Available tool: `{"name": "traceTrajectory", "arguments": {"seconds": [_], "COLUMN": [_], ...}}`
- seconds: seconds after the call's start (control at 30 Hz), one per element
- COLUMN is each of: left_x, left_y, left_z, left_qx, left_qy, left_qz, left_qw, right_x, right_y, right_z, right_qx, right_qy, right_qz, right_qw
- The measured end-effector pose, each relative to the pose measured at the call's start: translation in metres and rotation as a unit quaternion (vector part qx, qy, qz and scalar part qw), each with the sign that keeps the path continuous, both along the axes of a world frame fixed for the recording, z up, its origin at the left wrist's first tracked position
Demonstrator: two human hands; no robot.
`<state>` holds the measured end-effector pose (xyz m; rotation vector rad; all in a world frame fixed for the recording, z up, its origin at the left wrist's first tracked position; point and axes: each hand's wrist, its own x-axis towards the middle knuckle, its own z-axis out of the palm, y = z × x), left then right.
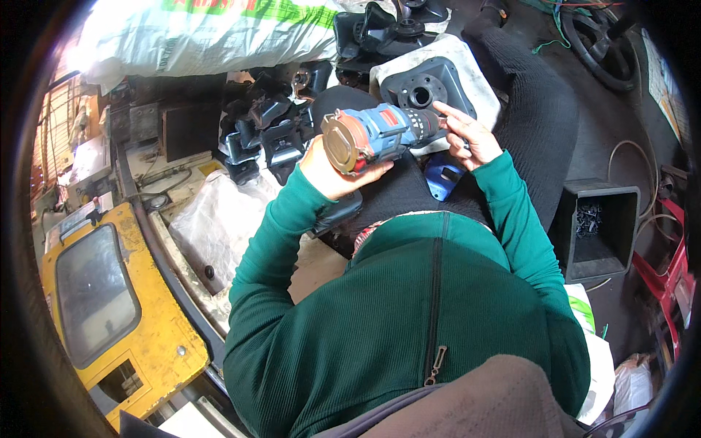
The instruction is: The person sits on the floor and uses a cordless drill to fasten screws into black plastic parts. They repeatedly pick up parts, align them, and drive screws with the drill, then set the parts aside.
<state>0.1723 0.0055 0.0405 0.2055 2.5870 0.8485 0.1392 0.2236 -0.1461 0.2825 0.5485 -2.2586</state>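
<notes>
My left hand (326, 172) is wrapped round a blue cordless drill (380, 131), which lies on its side across my lap with its chuck toward the right. At the chuck end my right hand (471, 139) has its index finger stretched out and the others curled in a pinch; what they hold, if anything, is too small to make out. Just beyond the drill, a black plastic part (438, 77) with a round flanged opening rests on a white block-like support (478, 69). Below my right hand, a blue piece with a cut-out (442, 177) lies against my leg.
Several black moulded parts (274, 120) are heaped to the left, with more (383, 33) at the back. A large white sack (212, 44) lies behind them. At right stands a grey bin (599, 230) with small dark pieces inside. A yellow machine panel (164, 317) is at left.
</notes>
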Motion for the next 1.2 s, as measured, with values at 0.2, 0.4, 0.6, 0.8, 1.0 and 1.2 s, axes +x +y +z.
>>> {"name": "traceTrajectory", "arguments": {"seconds": [0.2,0.4,0.6,0.8,1.0,1.2], "left_x": [-0.008,-0.01,-0.017,-0.016,-0.015,-0.015], "left_y": [0.005,0.004,0.004,-0.006,-0.017,-0.01], "left_z": [0.021,0.02,0.018,0.003,-0.007,-0.012], "left_qx": [0.102,0.174,0.15,0.14,-0.041,-0.051], "left_qy": [-0.14,-0.179,-0.214,-0.092,0.016,0.058], "left_qz": [0.153,0.188,0.19,0.079,-0.157,-0.131], "left_qw": [0.973,0.95,0.946,0.983,0.987,0.988], "right_x": [-0.001,-0.005,-0.006,-0.008,-0.007,-0.007], "right_y": [0.007,0.01,0.007,0.007,0.008,0.004], "right_z": [-0.002,-0.019,-0.013,-0.01,-0.021,-0.017], "right_qx": [0.01,-0.004,-0.011,-0.024,-0.012,0.065], "right_qy": [0.052,0.004,-0.018,-0.011,0.002,-0.067], "right_qz": [0.006,0.023,0.039,0.07,0.181,0.053], "right_qw": [0.999,1.0,0.999,0.997,0.983,0.994]}}
